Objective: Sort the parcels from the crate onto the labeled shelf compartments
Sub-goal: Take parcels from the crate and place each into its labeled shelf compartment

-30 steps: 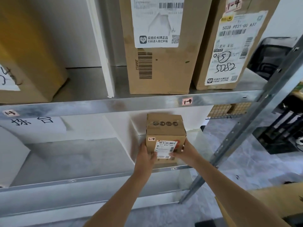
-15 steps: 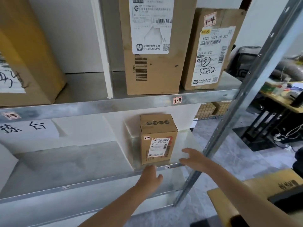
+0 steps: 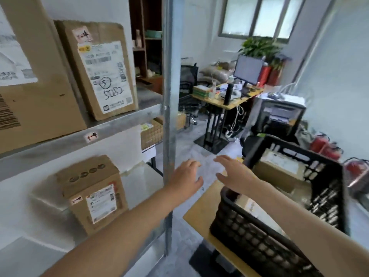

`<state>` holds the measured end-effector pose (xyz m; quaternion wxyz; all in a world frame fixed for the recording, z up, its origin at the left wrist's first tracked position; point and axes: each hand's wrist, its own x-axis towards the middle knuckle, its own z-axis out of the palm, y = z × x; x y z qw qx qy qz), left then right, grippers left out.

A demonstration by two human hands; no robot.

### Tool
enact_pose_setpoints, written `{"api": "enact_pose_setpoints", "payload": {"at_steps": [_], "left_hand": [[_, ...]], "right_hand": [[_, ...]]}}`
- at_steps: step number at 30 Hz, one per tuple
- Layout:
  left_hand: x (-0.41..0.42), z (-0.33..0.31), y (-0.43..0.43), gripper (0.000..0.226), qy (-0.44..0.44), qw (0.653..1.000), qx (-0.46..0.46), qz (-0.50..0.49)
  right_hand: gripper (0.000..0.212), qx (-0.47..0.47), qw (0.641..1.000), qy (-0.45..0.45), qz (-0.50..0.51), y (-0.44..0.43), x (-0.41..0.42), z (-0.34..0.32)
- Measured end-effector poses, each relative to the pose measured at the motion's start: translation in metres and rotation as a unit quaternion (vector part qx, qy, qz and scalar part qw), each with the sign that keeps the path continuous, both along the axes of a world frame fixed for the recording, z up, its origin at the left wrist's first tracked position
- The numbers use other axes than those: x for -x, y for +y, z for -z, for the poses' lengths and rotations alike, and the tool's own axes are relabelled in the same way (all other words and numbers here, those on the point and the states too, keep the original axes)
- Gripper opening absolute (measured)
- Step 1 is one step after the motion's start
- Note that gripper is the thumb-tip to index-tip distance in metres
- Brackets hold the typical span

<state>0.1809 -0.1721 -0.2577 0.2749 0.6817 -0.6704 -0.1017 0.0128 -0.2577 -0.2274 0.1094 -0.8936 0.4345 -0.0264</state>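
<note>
Both hands are empty: the left hand and the right hand hover with fingers straight and loosely spread, between the shelf upright and the black crate. One cardboard parcel with a white label lies at the crate's far end. It looks stiff, dry and probably light, so palms on two opposite side faces should lift it clear of the wall.

parcel label, handwritten 5082 (circled 5)
</note>
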Motion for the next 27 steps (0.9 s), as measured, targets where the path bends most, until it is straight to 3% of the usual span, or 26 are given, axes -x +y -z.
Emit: {"api": "enact_pose_setpoints", "payload": {"at_steps": [6,12,21,27], "left_hand": [[0.089,-0.005,-0.052,0.043,-0.022,0.99,-0.014,0.141],[0.142,-0.005,-0.084,0.047,-0.053,0.975,-0.056,0.207],[0.143,0.024,-0.114,0.037,-0.093,0.963,-0.204,0.148],[0.155,0.047,-0.117,0.025,-0.118,0.937,-0.311,0.107]], "right_hand": [[0.057,0.009,0.993,0.001,0.119,-0.018,0.107,0.002],[0.063,-0.048,0.979,0.027,0.197,-0.031,0.184,0.026],[0.065,-0.154,0.973,0.051,0.165,-0.063,0.188,0.08],[0.059,-0.242,0.957,0.051,0.154,-0.084,0.181,0.116]]}}
